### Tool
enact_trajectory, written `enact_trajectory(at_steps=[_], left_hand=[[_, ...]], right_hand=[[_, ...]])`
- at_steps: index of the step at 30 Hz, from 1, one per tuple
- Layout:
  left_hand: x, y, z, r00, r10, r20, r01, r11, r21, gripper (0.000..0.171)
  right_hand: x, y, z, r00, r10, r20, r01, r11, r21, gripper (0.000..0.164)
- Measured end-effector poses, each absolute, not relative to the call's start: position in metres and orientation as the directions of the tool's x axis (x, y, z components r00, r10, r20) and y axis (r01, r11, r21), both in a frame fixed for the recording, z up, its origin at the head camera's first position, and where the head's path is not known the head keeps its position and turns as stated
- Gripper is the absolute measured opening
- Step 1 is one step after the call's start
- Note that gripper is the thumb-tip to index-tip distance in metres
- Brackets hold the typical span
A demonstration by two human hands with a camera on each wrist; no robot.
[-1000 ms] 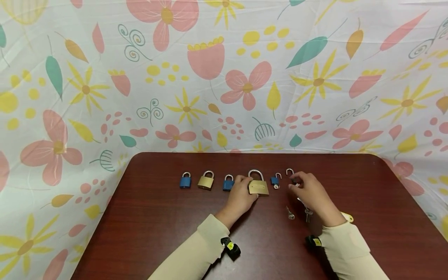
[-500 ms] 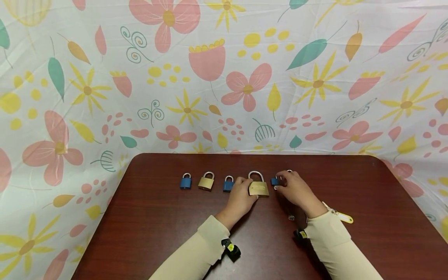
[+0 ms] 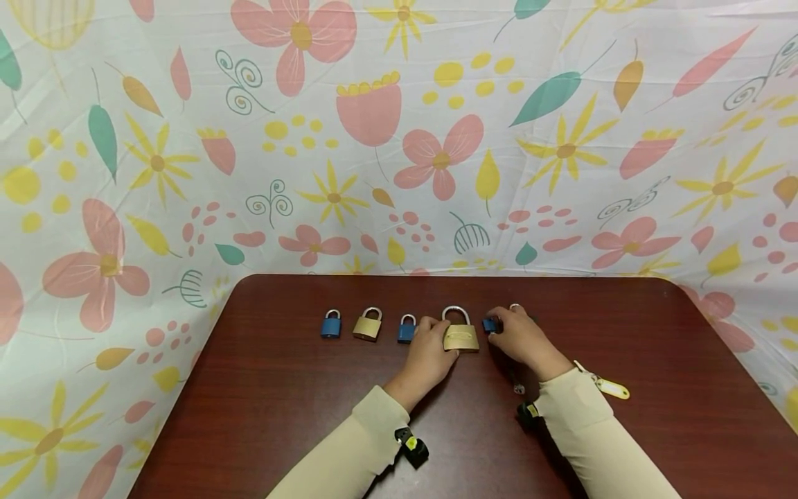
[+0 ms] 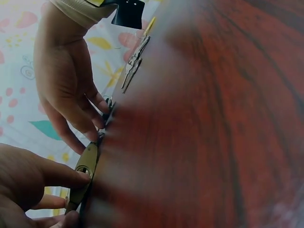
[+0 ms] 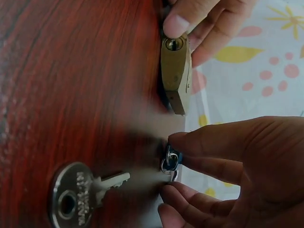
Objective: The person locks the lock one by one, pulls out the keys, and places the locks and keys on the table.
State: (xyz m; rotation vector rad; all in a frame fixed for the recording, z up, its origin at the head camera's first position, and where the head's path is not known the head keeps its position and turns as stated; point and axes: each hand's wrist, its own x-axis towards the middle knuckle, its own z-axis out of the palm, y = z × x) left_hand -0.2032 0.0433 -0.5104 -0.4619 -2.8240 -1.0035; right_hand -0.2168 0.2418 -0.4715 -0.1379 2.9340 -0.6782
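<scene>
From my left wrist camera the table fills most of the frame as a blurred red-brown wood surface. At its edge lies the brass padlock, seen end-on, with my left hand pinching it, thumb against its keyhole end. Just past the padlock, my right hand has its fingers down on something small and dark. Further along the table lie keys.

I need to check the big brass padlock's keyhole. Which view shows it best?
The right wrist view: the brass padlock shows its keyhole end on, beside the left hand. The head view shows only its face; the left wrist view a blurred edge.
</scene>
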Motion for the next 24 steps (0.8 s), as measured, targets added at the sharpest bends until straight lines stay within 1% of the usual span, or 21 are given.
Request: enact_trajectory(at_steps=[4,7,11,16,20,24], left_hand=[[-0.202,0.042,-0.507,-0.953,0.253,0.167,0.301,0.72,0.625,0.059],[-0.201,0.04,-0.502,-0.958,0.257,0.129,0.276,0.694,0.665,0.058],[-0.201,0.036,-0.493,-0.96,0.248,0.128,0.263,0.645,0.718,0.05],[-0.202,0.03,-0.481,-0.956,0.251,0.152,0.265,0.52,0.812,0.038],[-0.202,0.023,-0.473,-0.953,0.263,0.152,0.255,0.425,0.869,0.03],[-0.202,0.015,-0.467,-0.952,0.266,0.151,0.248,0.384,0.889,0.026]], right_hand=[[-0.22,0.242,-0.472,-0.984,-0.121,-0.127,-0.056,0.903,-0.426,0.043],[-0.223,0.243,-0.474,-0.984,-0.123,-0.129,-0.059,0.908,-0.416,0.04],[-0.225,0.243,-0.475,-0.986,-0.119,-0.12,-0.06,0.909,-0.412,0.036],[-0.226,0.243,-0.476,-0.988,-0.11,-0.105,-0.057,0.907,-0.417,0.034],[-0.225,0.244,-0.478,-0.991,-0.117,-0.064,-0.08,0.906,-0.415,0.029],[-0.224,0.245,-0.474,-0.992,-0.123,-0.003,-0.108,0.884,-0.455,0.024]])
